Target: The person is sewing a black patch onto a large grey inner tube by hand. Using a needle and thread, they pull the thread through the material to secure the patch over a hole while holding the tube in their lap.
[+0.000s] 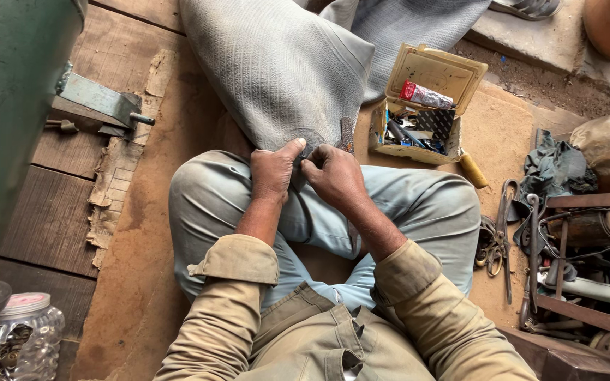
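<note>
I am pinching the edge of the grey ribbed mat (pixel 277 63) with my left hand (pixel 274 173) and right hand (pixel 333 176), both clenched on it above my knees. I am keeping the edge tight. A yellow toolbox (pixel 418 106) is sitting nearby.

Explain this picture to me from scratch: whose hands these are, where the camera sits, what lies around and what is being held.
There is no machine here. A camera worn on a person's head looks down at their own lap as they sit cross-legged on a worn wooden floor. The left hand and right hand meet at the lower edge of a large grey textured bag, pinching it between the fingers. Whether a needle or tool is held is too small to tell. Beside the right knee stands an open tan box of small supplies. Scissors and other metal tools lie further right. A clear plastic jar stands at the lower left.
</note>
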